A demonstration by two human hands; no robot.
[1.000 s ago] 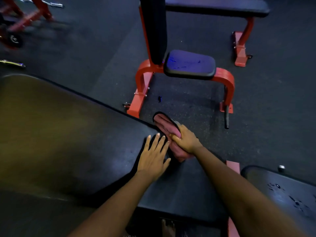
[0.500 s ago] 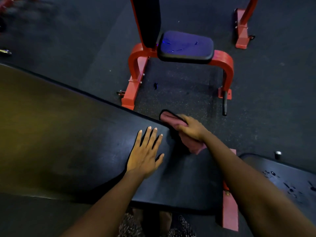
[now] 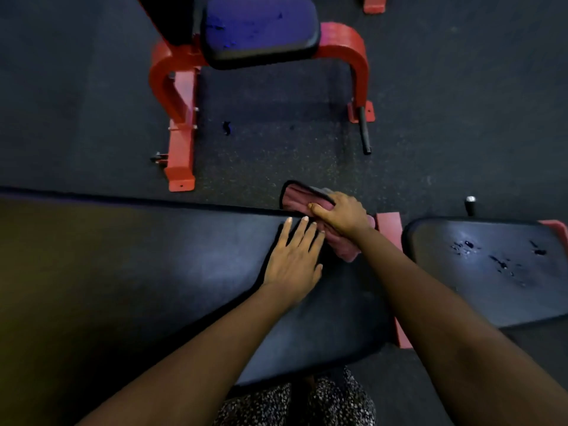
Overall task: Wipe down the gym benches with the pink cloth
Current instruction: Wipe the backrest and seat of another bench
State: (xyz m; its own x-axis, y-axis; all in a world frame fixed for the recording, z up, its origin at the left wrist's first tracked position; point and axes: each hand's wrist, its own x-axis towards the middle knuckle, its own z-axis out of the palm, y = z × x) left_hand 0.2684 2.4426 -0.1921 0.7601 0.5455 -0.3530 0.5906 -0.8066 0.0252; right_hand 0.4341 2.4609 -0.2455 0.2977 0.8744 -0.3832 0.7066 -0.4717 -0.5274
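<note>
1. Because it is draped over the far edge of the bench pad (image 3: pixel 153 272), the pink cloth (image 3: pixel 296 199) shows in two parts: a bunched fold with a dark border past the edge, and a corner lying on the pad top.
2. Cloth looks thick, soft and doubled over, dull pink in dim light. Wet or dry: cannot tell.
3. Right hand (image 3: pixel 341 212) sits on top with fingers curled round the fold and thumb along its near side. Judged a grip for working the edge.
4. Left hand (image 3: pixel 293 261) is flat, fingers straight and holding nothing, with the palm on the pad just beside the cloth. Probably bracing.
5. Neighbouring pad (image 3: pixel 491 272) at right shows dark scuffs. Red-framed seat (image 3: pixel 258 29) stands beyond, well apart.
</note>
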